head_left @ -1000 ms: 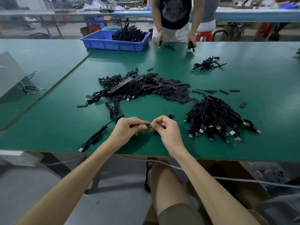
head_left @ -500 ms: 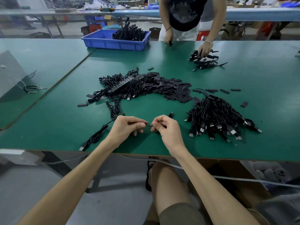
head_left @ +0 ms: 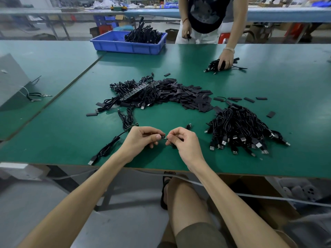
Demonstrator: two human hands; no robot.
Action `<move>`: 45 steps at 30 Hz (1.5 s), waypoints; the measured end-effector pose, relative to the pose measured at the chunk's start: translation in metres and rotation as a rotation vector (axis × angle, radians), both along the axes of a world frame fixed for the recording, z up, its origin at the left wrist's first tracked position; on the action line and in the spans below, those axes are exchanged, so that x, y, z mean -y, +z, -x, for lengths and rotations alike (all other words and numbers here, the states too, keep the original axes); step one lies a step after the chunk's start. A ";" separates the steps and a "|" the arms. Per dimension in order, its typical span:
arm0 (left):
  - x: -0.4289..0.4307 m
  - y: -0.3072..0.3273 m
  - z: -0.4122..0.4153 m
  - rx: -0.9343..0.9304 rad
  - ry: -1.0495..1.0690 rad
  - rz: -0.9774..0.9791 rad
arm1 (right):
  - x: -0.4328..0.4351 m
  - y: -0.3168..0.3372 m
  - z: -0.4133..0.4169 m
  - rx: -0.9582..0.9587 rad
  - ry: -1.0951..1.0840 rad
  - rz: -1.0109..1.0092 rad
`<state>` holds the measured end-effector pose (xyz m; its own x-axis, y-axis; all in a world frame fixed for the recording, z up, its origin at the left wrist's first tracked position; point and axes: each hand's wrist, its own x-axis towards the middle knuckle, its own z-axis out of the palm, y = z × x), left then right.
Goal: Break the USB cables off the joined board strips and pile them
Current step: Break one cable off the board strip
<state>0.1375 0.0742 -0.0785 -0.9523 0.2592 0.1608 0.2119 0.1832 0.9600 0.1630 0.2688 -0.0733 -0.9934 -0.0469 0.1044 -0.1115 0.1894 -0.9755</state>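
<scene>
By the desk's point(head_left: 232, 163) front edge, left hand point(head_left: 142, 139) and right hand point(head_left: 183, 141) each pinch the strip point(head_left: 163, 138); best to snap it with one quick bend.

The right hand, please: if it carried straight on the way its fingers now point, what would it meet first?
Most likely the left hand. The right hand points its fingers leftward at it, with only the small board piece that both pinch between them.

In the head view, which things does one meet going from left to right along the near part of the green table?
Loose cable → left hand → right hand → cable pile.
</scene>
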 end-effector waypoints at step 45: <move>-0.006 0.003 -0.007 -0.119 0.047 0.097 | 0.000 -0.004 -0.001 -0.003 -0.014 -0.007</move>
